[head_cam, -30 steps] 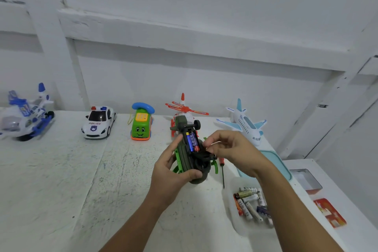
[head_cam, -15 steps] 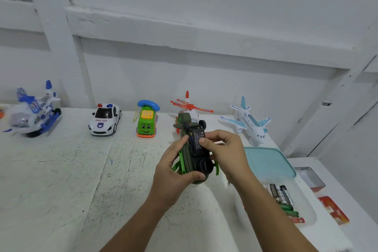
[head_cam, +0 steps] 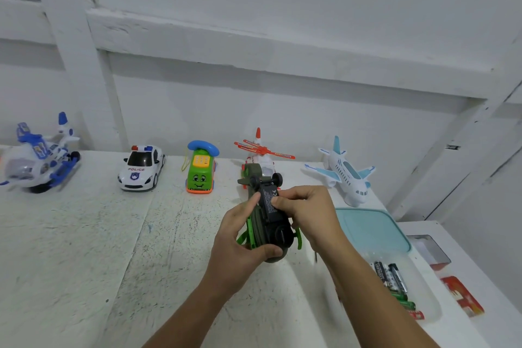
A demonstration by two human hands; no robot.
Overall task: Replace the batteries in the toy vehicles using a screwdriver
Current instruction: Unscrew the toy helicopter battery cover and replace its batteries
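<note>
White painted boards and beams back a white table [head_cam: 84, 249] whose top is scuffed and speckled with dark marks. Along its far edge stand five toys in a row: a blue-and-white helicopter [head_cam: 39, 161], a police car [head_cam: 141, 168], a green telephone car [head_cam: 201, 171], a red-and-white helicopter [head_cam: 264, 155] and a white airplane [head_cam: 346, 172]. Nearer on the right lie a teal lid [head_cam: 370, 229] and, just in front of it, a clear tray [head_cam: 429, 311] with black and green batteries [head_cam: 391, 277] in it; a red packet [head_cam: 461, 295] lies beside the tray.

Both hands hold an olive-green toy vehicle [head_cam: 254, 223] above the middle of the table, underside up (its black wheels point at the wall). The left hand [head_cam: 240, 246] grips it from the left, with fingers curled under the near end and the thumb laid up along the side. The right hand [head_cam: 310, 212] comes over from the right with its fingers curled together, and its thumb tip presses on the black battery cover [head_cam: 268, 201], which lies flat on the toy's belly, touching the left thumb
</note>
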